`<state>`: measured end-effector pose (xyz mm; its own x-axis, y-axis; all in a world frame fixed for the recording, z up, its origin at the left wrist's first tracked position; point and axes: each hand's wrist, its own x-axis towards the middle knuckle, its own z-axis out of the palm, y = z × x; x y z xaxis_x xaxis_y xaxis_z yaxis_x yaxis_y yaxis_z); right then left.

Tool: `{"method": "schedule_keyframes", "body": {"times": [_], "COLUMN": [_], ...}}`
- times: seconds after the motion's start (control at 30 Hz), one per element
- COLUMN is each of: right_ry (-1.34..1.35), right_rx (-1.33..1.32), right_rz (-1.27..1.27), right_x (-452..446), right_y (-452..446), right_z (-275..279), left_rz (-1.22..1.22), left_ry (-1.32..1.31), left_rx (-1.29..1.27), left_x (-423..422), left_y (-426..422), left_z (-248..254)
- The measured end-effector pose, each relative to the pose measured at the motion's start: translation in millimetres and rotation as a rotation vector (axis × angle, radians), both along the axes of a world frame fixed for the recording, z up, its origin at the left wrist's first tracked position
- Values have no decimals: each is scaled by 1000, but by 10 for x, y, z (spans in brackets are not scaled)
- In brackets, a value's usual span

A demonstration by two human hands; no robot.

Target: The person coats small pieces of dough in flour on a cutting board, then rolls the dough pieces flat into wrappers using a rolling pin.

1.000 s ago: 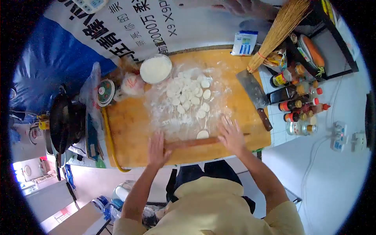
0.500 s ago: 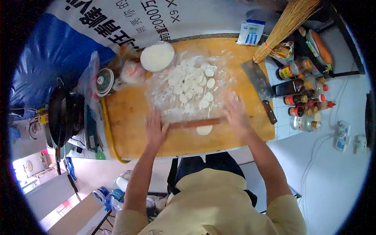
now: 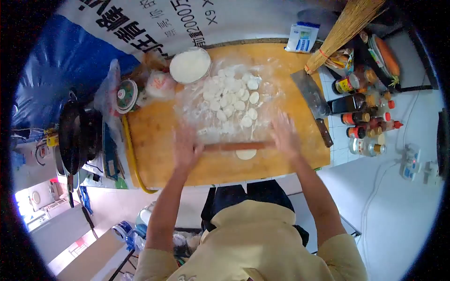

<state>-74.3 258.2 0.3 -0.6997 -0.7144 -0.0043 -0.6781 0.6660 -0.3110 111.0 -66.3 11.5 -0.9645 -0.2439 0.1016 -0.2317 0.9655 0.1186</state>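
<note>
A brown rolling pin (image 3: 236,146) lies crosswise near the front of the wooden board (image 3: 154,136). My left hand (image 3: 185,147) rests on its left end, blurred, with the fingers stretched forward. On the right end lies the palm of my right hand (image 3: 285,138), its fingers also extended rather than wrapped round. Under the pin is a flat round of dough (image 3: 246,155), partly covered by it. Beyond, many small floured dough pieces (image 3: 227,96) sit clustered on a patch of white flour. A bowl of flour (image 3: 190,65) stands at the board's back left.
A cleaver (image 3: 311,96) lies along the board's right side, with a straw broom (image 3: 344,33) behind it. Several sauce bottles (image 3: 354,118) stand farther right. To the left are a lidded tin (image 3: 126,96), plastic bags (image 3: 160,85), a yellow hose (image 3: 133,164) and a dark wok (image 3: 72,136).
The rolling pin sits more level and slightly higher on the dough round, with both hands still on its ends. The whole view has shifted slightly.
</note>
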Motion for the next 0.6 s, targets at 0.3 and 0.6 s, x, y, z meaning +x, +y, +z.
{"method": "schedule_keyframes", "body": {"times": [0.3,0.6], "right_ry": [24,-78], "right_rx": [-68,22], "right_rz": [22,95], "right_x": [-15,321], "right_y": [-7,139], "right_z": [21,62], "left_rz": [-3,-83], "left_ry": [-63,-296], "left_rx": [113,331], "left_x": [83,507], "left_y": [-63,73], "left_z": [-278,-97]}}
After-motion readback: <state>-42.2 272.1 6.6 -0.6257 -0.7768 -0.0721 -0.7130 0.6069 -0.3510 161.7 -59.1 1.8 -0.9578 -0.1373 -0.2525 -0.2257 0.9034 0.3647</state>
